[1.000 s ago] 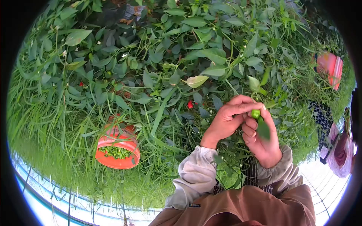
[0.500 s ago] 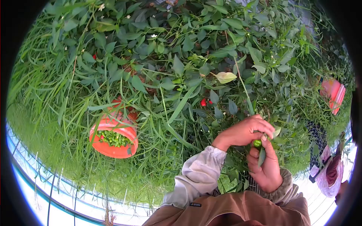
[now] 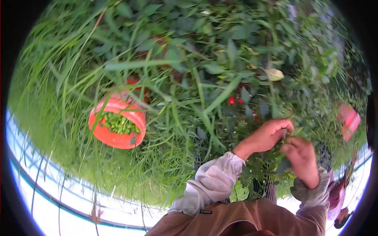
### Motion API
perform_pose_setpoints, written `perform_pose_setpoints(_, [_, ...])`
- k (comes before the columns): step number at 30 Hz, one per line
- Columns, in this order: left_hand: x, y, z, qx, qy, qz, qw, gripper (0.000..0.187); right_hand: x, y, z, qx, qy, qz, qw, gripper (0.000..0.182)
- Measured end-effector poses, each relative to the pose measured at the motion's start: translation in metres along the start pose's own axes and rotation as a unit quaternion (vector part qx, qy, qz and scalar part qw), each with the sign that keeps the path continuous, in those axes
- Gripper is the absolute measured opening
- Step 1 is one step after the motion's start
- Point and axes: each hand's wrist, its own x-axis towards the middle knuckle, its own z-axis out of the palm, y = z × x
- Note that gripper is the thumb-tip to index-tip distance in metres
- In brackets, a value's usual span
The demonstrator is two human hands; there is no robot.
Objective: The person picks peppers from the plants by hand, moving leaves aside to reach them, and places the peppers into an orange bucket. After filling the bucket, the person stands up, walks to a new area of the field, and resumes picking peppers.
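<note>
At left, an orange plastic bucket [image 3: 112, 139] sits tilted in long green grass [image 3: 51, 118], its long axis running from the open mouth, facing the person, back to the base; small green peppers [image 3: 120, 122] lie within its rim. The left hand [image 3: 267, 136], well right of the bucket, is the nearer one, its bent fingers drawn in just beside the curled fingertips of the right hand [image 3: 302, 157]; blur leaves me unable to tell what either holds. Far right stands a pinkish-red bucket [image 3: 349, 122].

A weedy pepper plot: tall grass [image 3: 51, 114], leafy plants [image 3: 240, 31], bucket [image 3: 108, 137] of green peppers [image 3: 120, 124].
</note>
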Motion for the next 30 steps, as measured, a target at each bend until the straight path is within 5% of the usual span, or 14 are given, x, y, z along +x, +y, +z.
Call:
perform_pose_setpoints(1, [-0.002,0.012,-0.012,-0.094,-0.011,-0.031,0.995,0.017,0.005,-0.03,-0.005,0.222,-0.041,0.158,0.961,0.017])
perform_pose_setpoints(4, [-0.016,0.007,-0.026,-0.345,0.116,-0.054,0.93,0.018,0.044,-0.068,0.017,0.252,-0.142,0.157,0.944,0.02])
perform_pose_setpoints(5, [-0.019,0.004,-0.027,-0.409,0.19,-0.066,0.89,0.02,0.057,-0.072,0.038,0.086,-0.1,0.105,0.986,0.015])
perform_pose_setpoints(9, [-0.027,0.012,-0.048,-0.137,0.33,0.006,0.934,0.025,0.085,-0.077,0.066,-0.282,0.013,-0.285,0.916,0.006])
perform_pose_setpoints(14, [-0.041,0.017,-0.047,0.116,0.405,0.124,0.898,0.019,0.08,-0.097,0.052,-0.225,-0.107,-0.172,0.953,0.008])
perform_pose_setpoints(16, [-0.044,0.018,-0.05,0.207,0.4,0.159,0.878,0.019,0.074,-0.102,0.052,-0.251,-0.01,-0.253,0.934,0.009])
perform_pose_setpoints(18, [-0.048,0.01,-0.046,0.072,0.482,-0.047,0.872,0.02,0.066,-0.118,0.019,-0.234,-0.032,-0.259,0.937,0.012])
perform_pose_setpoints(19, [-0.048,0.005,-0.049,-0.001,0.488,-0.061,0.871,0.023,0.063,-0.134,0.01,-0.004,-0.08,-0.172,0.982,0.013])
perform_pose_setpoints(21, [-0.045,-0.006,-0.043,0.114,0.467,-0.011,0.877,0.028,0.071,-0.16,0.033,0.213,-0.104,-0.111,0.965,0.016])
perform_pose_setpoints(24, [-0.044,-0.026,-0.032,0.215,0.443,0.065,0.868,0.035,0.116,-0.178,0.149,0.178,-0.145,-0.184,0.956,0.02])
perform_pose_setpoints(26, [-0.034,-0.034,-0.053,0.148,0.459,-0.134,0.866,0.046,0.127,-0.181,0.213,0.183,-0.302,-0.149,0.924,0.023])
perform_pose_setpoints(27, [-0.027,-0.038,-0.065,0.117,0.454,-0.232,0.852,0.052,0.128,-0.178,0.253,0.15,-0.316,-0.257,0.901,0.041])
perform_pose_setpoints(29, [-0.032,-0.045,-0.059,0.146,0.462,0.114,0.868,0.053,0.121,-0.179,0.323,0.113,-0.295,-0.298,0.901,0.07])
perform_pose_setpoints(30, [-0.034,-0.055,-0.061,0.127,0.443,0.093,0.883,0.052,0.118,-0.184,0.332,0.014,-0.223,-0.294,0.929,0.063])
